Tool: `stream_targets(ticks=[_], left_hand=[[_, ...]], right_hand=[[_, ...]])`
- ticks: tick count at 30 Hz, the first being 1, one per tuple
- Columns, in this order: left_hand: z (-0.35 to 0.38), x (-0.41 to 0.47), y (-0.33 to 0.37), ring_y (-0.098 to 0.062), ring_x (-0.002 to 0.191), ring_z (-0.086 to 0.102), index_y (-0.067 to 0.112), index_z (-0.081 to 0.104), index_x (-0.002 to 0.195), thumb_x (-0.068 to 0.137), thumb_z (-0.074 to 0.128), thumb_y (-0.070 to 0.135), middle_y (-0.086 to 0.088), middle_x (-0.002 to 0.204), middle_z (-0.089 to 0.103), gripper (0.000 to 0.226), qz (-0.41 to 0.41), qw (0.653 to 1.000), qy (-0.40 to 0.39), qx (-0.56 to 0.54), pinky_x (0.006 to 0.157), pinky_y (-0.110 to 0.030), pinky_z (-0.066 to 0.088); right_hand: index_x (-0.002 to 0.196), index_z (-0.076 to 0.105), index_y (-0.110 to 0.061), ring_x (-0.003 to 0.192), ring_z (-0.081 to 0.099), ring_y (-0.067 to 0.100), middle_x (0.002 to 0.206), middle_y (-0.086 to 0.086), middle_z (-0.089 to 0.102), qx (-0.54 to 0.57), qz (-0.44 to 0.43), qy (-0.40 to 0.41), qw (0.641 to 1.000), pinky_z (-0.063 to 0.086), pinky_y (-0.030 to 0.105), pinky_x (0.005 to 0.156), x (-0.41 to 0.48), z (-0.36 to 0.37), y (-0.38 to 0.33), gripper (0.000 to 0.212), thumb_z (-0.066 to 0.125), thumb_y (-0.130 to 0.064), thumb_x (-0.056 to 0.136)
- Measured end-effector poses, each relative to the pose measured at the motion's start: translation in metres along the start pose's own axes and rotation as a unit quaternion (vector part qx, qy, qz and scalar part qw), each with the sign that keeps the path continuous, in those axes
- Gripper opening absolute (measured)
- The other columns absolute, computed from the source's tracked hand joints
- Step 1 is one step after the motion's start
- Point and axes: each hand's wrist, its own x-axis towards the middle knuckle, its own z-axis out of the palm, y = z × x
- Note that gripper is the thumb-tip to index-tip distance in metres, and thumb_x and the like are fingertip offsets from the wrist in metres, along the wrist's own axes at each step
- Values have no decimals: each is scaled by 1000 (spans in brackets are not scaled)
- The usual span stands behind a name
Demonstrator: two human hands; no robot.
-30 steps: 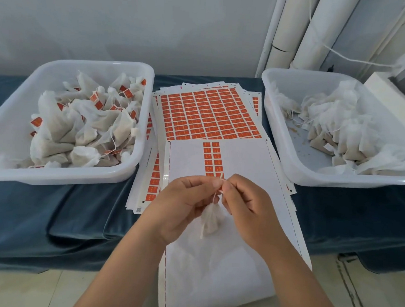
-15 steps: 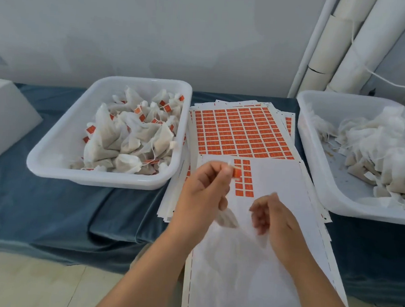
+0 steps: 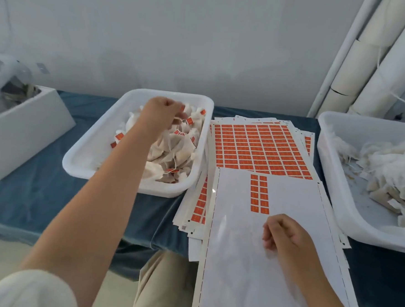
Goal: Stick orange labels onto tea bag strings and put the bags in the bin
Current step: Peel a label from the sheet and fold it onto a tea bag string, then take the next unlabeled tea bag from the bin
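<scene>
Counter: blue cloth-draped counter before me.
Bin: white plastic bin at 11 o'clock, heaped with labelled mesh tea bags.
Left hand: over that bin, my fingers curled; I cannot tell if they grip anything.
Right hand: over the white label sheet at 1 o'clock, fingers loosely curled, empty.

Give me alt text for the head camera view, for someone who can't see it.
A person's left hand reaches over the left bin of orange-labelled tea bags; whether it holds one is unclear. The right hand, loosely curled, is over a nearly used label sheet, with a right bin of unlabelled bags beside it.
</scene>
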Motion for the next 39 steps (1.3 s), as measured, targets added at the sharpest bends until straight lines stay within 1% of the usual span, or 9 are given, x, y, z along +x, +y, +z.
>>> stream_targets(ticks=[4,8,12,16,21,29,32,36,39], left_hand=[[-4,16,-23,-18,78,69,23,78,97,103,58,31,-2,97,79,23,68,958,-4,280,70,-29,48],[-1,4,-10,-23,111,70,20,72,131,108,51,41,-3,123,76,37,118,963,100,221,91,-32,48],[16,-45,20,-3,96,68,28,70,124,106,52,45,14,115,74,31,226,955,143,127,80,-25,52],[50,-122,30,8,81,68,44,68,107,101,50,57,31,85,68,23,301,947,-27,112,58,-4,46],[124,-171,-15,0,76,67,40,66,85,104,53,52,23,79,68,26,227,882,-321,257,73,-16,53],[172,-171,-86,-4,74,66,36,61,80,102,56,59,24,79,65,32,159,913,-277,255,70,-13,44],[170,-174,-89,1,81,66,39,65,84,101,59,55,30,86,66,24,159,927,-259,220,73,-8,42],[168,-179,-90,1,82,67,40,62,80,101,62,52,31,87,67,24,176,931,-243,207,76,-5,41],[167,-180,-90,-1,81,67,40,61,79,101,61,53,27,88,68,26,179,932,-239,205,76,-6,41]], right_hand=[[83,69,-27,70,70,17,78,1,72,18,15,-1,1000,57,26,65,5,-1,1,38,53,-61,87],[83,69,-23,71,71,19,79,3,72,41,34,5,999,57,27,66,6,-4,-2,39,54,-59,88],[79,69,-25,67,68,16,77,3,72,63,44,16,997,55,26,63,3,2,-11,35,57,-57,86],[78,69,-29,67,66,11,76,2,71,71,42,14,996,52,21,63,-2,5,-21,25,59,-45,94],[81,69,-29,70,65,11,76,2,71,39,32,4,999,51,23,68,-10,-2,-32,30,56,-27,108],[94,66,-41,91,63,-7,99,-30,68,-197,-99,227,949,48,9,69,-3,-100,-89,11,60,-51,94],[104,70,-33,104,63,6,103,-21,71,-336,16,231,913,52,31,87,19,-165,-84,18,70,-47,93],[110,69,-17,105,62,31,110,5,69,-553,295,68,776,50,41,96,47,-216,-61,44,66,-56,92],[119,69,-9,101,61,28,109,8,66,-528,341,30,777,50,39,94,57,-225,-47,40,68,-42,96]])
